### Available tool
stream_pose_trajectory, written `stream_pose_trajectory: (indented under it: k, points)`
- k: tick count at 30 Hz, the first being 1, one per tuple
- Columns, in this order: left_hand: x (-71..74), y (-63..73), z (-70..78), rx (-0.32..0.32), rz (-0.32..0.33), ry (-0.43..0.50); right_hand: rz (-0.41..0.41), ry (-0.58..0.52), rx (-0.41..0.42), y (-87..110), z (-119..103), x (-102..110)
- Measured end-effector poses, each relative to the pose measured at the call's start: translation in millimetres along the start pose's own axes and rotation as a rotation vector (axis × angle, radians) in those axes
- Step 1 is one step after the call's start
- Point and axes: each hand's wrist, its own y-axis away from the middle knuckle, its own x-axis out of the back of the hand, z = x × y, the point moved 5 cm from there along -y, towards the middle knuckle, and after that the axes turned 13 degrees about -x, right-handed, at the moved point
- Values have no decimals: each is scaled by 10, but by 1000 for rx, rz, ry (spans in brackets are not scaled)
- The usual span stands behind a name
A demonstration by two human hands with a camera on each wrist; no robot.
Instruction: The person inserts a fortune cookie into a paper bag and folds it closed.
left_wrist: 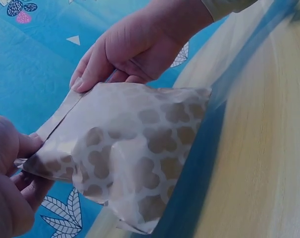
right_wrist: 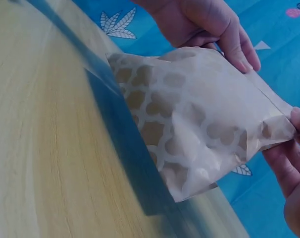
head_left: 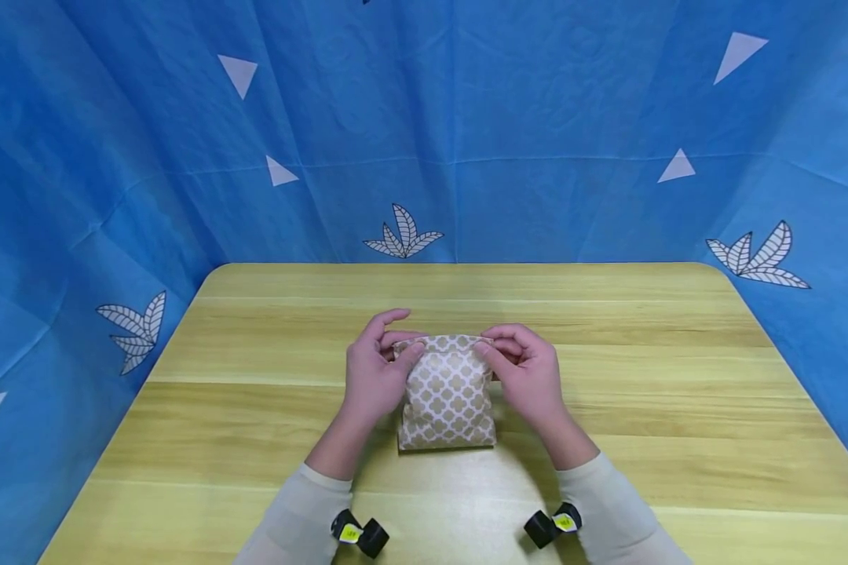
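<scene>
A small paper bag (head_left: 450, 396) with a tan-and-white quatrefoil print stands on the table, bulging in the middle. Its top edge is folded over in a narrow strip, with the crease plain in both wrist views. At the bag's top left corner my left hand (head_left: 376, 375) pinches the fold between thumb and fingers, the index finger lifted away. My right hand (head_left: 534, 375) pinches the top right corner, thumb in front and fingers behind. The left wrist view shows the bag's patterned front (left_wrist: 160, 144) and creased side close up. Whatever is inside the bag is hidden.
The bag rests on a light wood-grain table (head_left: 219, 439) with rounded far corners. A blue curtain (head_left: 537, 118) with white triangles and leaf prints hangs behind the table and along its sides. Each sleeved forearm carries a small black camera (head_left: 360, 534) above the table.
</scene>
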Motion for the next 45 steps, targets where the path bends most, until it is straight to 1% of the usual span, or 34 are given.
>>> stream_pose_trajectory:
  k: [3, 6, 11, 16, 18, 21, 25, 29, 32, 35, 40, 45]
  points:
    - [-1, 2, -23, 25, -8, -19, -13, 14, -59, 26, -90, -20]
    - [1, 0, -51, 37, 1, -30, -13, 31, -87, 45, -171, -42]
    - [-9, 1, -133, 65, 21, -44, -3, 51, -96, 31, -151, -40]
    - [-37, 14, -210, 92, 7, -83, -4, 82, -114, 23, -102, -33]
    - [-47, 21, -233, 100, 1, -90, -5, 97, -129, 11, -49, -24]
    - [-59, 29, -269, 112, -6, -92, -3, 118, -154, -33, 106, 4]
    - [-56, 38, -335, 135, 0, -107, 9, 128, -220, -91, 320, 50]
    - [-40, 46, -429, 173, 9, -123, 32, 124, -303, -118, 436, 85]
    - [-42, 55, -503, 213, -10, -131, 39, 156, -350, -130, 505, 104]
    - [-50, 67, -581, 255, -37, -157, 37, 211, -390, -131, 559, 113]
    - [-60, 81, -692, 303, -77, -204, 46, 297, -420, -139, 627, 136]
    - [-79, 81, -768, 335, -100, -242, 52, 389, -413, -168, 668, 151]
